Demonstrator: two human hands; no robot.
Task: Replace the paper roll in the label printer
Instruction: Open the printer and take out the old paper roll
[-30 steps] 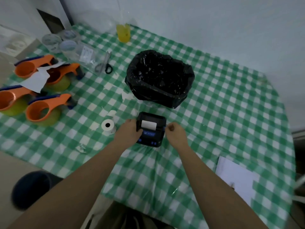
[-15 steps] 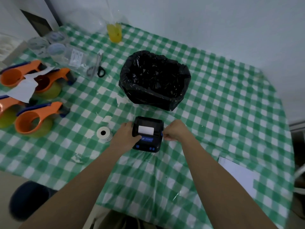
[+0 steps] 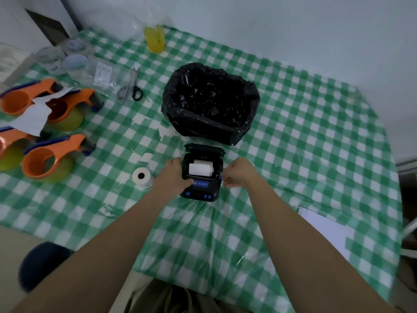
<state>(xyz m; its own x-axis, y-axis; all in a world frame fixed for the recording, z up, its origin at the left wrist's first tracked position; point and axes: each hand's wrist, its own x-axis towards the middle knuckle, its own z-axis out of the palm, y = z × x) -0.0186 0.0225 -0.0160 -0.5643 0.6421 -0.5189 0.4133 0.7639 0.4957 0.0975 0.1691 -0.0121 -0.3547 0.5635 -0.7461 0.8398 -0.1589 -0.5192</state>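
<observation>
The small black label printer with blue buttons sits on the green checked tablecloth, just in front of the black-lined bin. Its lid stands open toward the back, and a white paper roll lies in the bay. My left hand grips the printer's left side, thumb on its front panel. My right hand is curled against the printer's right edge, fingertips at the side latch. A second white paper roll stands on the cloth left of my left hand.
A bin with a black bag stands right behind the printer. Several orange tape dispensers crowd the left side, with scissors and plastic bags behind them. A yellow cup is at the back. White paper lies at the right front.
The printer lid, closed a second ago, has swung open toward the back and the roll inside shows. My right hand has stayed at the right side latch; my left hand keeps its hold.
</observation>
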